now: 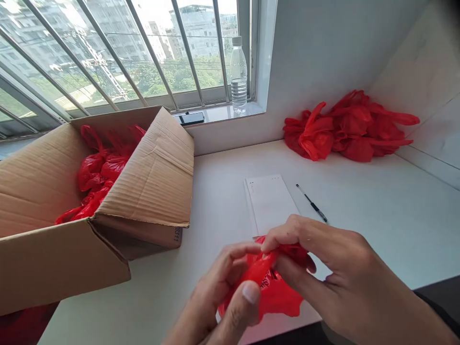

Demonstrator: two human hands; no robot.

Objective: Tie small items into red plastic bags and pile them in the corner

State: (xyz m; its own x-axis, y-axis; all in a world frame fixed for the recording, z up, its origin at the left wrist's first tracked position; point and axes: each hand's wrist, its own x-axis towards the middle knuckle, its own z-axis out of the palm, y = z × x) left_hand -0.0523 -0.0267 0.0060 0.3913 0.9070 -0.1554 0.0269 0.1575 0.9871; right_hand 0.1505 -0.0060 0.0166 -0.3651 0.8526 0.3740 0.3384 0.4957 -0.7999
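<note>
Both of my hands grip one crumpled red plastic bag (275, 292) low over the white table's front edge. My left hand (219, 299) pinches its lower left part, thumb on top. My right hand (334, 273) is closed on its upper right part, fingers curled over the plastic. Black printing shows on the bag between the fingers.
An open cardboard box (151, 191) at left holds more red bags (95, 172). A pile of red bags (345, 127) lies at the back right corner. A white paper sheet (269, 201) and a black pen (312, 203) lie mid-table. A water bottle (238, 76) and a phone (191, 118) stand on the window sill.
</note>
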